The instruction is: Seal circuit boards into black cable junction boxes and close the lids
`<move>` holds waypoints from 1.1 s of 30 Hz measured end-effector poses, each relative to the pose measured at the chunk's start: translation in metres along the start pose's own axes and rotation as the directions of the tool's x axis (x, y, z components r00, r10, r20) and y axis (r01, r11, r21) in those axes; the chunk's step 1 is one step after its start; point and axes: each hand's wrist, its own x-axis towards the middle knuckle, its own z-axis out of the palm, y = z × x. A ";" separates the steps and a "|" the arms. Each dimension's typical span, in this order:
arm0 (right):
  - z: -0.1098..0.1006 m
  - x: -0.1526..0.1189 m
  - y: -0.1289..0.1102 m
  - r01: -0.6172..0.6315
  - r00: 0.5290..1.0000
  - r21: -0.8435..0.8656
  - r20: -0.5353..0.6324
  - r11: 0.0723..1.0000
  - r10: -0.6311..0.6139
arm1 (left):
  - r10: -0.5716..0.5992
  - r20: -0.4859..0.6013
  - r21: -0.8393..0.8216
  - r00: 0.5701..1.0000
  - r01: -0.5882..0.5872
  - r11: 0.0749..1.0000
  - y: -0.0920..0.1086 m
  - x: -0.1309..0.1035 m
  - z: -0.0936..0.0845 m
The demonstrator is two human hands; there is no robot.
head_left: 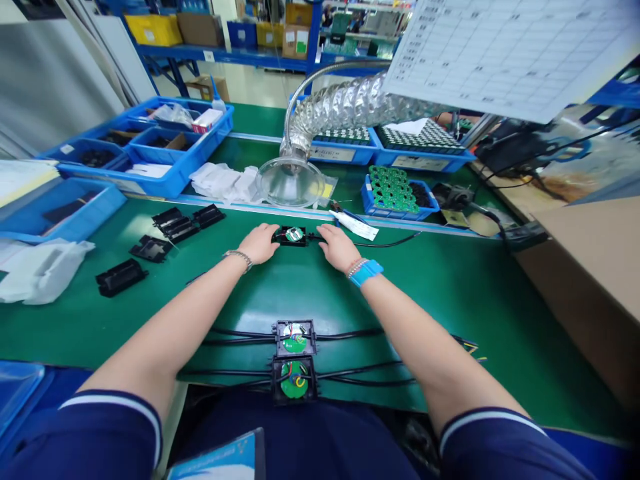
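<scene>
Near the centre of the frame, a small black housing (pixel 286 241) lies on the green mat (pixel 300 283) with a round green circuit board (pixel 293 233) in it, directly between the two hands. Its longer side looks to run left to right, in line with the black cable (pixel 387 245) that stretches away toward the right of the frame. From the left hand (pixel 259 244) the housing lies just to the right, and from the right hand (pixel 339 247) just to the left; the left one is nearer, its fingertips at or almost at the housing's end, while the right fingertips are over the cable a little beyond the other end. Both hands are palm down with fingers bent; how tightly either closes, or whether it pinches anything, I cannot tell. As for writing, the printed sheet (pixel 500 60) at the upper right carries a ruled table whose characters are too small to read. White labels show on the blue bins (pixel 450 164) at upper centre right, their lettering not legible. The white tube (pixel 357 225) beside the right hand has faint marks, and the badge (pixel 220 461) at the bottom edge bears blurred print; no brand can be made out.
</scene>
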 end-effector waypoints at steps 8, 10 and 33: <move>0.016 -0.039 -0.005 0.049 0.998 0.069 0.036 0.996 -0.051 | 0.090 0.116 -0.101 0.989 -0.078 0.992 0.003 -0.035 0.016; 0.006 -0.054 -0.011 0.088 0.993 0.113 0.066 0.990 -0.096 | 0.148 0.144 -0.140 0.978 -0.128 0.982 0.006 -0.053 0.010; -0.045 -0.091 -0.081 0.452 0.885 -0.329 0.050 0.829 -0.463 | 0.419 0.059 0.202 0.906 -0.422 0.884 0.036 -0.052 0.002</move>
